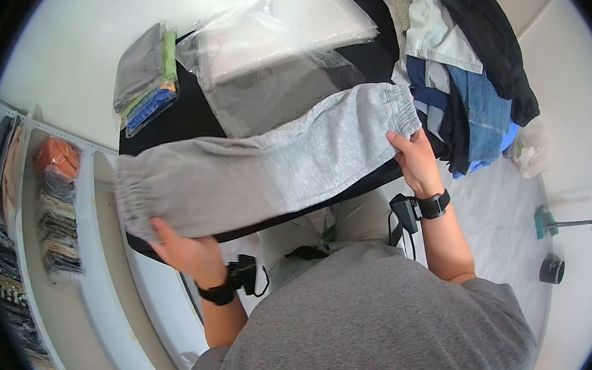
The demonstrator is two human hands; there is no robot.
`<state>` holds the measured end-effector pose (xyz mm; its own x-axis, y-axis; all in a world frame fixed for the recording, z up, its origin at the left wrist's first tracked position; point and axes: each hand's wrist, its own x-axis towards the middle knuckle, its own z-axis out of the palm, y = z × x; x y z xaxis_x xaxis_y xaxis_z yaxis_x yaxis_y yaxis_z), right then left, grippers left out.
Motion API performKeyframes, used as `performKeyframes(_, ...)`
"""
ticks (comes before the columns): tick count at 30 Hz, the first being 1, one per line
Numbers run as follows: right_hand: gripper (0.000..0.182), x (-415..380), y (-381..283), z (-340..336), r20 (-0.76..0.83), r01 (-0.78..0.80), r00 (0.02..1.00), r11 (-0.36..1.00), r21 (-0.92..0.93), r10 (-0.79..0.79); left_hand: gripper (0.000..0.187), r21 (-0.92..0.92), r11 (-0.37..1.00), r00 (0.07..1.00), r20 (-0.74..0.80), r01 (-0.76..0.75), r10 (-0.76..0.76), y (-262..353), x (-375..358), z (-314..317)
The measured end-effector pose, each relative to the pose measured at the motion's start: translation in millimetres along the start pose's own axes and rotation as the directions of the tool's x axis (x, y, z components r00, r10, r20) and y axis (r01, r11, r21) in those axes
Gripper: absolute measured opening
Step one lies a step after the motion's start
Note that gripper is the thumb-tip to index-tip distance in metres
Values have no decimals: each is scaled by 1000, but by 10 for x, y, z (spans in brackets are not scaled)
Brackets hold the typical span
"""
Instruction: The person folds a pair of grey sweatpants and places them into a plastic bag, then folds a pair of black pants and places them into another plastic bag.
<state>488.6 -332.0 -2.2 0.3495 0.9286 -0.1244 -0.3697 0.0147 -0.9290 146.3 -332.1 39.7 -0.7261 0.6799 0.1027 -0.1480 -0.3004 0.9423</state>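
Stretched from nine to two o'clock over the black surface lies a light-grey, elastic-ended knit garment. My left hand, at eight, and right hand, at three, each grip an end, thumbs on top, fingers hidden. Uneven pulling could skew it or drag the clear, flat plastic bag at twelve.

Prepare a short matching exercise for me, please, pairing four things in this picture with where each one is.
1. Grey garment
2. Clear plastic bags
3. Heap of loose clothes
4. Left hand

A. lying flat toward the far side of the black table
B. at the garment's left end
C. held out lengthwise across the view
D. piled at the table's right end

Pairs: 1-C, 2-A, 3-D, 4-B
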Motion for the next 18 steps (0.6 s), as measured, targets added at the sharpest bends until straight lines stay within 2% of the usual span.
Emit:
performKeyframes(1, 51, -2, 16, 5, -1, -5, 1000, 1000, 3, 5, 44, 6, 1000, 1000, 1, -1, 1, 67, 58, -9)
performKeyframes(3, 53, -3, 45, 24, 115, -24, 993, 1000, 12, 22, 43, -129, 984, 990, 65, -119, 128, 153, 290, -107)
performKeyframes(4, 53, -25, 70, 43, 116, -27, 993, 999, 18, 24, 43, -125, 985, 989, 67, -123, 132, 159, 373, -164)
performKeyframes(6, 58, -59, 122, 106, -140, 90, 979, 930, -358, -149, 41, -150, 988, 980, 201, 33, -2, 108, 508, -315)
performKeyframes(7, 64, -58, 59, 240, -141, 263, 857, 656, -708, -496, 40, -142, 988, 971, 239, 59, -23, 26, 546, -402)
performKeyframes(8, 63, -135, -66, 377, 1, 362, 655, 313, -878, -756, 40, -137, 989, 972, 236, 50, -16, -57, 538, -461)
performKeyframes(10, 54, -185, -343, 689, 343, 562, 673, 152, -813, -656, 41, -149, 976, 972, 199, 158, -127, -215, 484, -546)
performKeyframes(11, 45, -133, -302, 811, 463, 661, 700, 248, -708, -545, 43, -182, 969, 974, 180, 168, -135, -272, 472, -594)
performKeyframes(13, 39, 62, -92, 1087, 688, 772, 631, 381, -509, -358, 44, -208, 956, 972, 154, 207, -177, -405, 516, -732)
performKeyframes(15, 36, 245, 179, 1386, 761, 854, 517, 174, -490, -392, 45, -264, 921, 958, 120, 285, -262, -512, 570, -830)
performKeyframes(16, 36, 338, 293, 1515, 765, 860, 507, 172, -481, -397, 45, -270, 923, 961, 115, 275, -253, -507, 575, -833)
performKeyframes(18, 36, 464, 428, 1737, 789, 840, 530, 67, -538, -310, 45, -293, 909, 955, 111, 297, -276, -494, 542, -821)
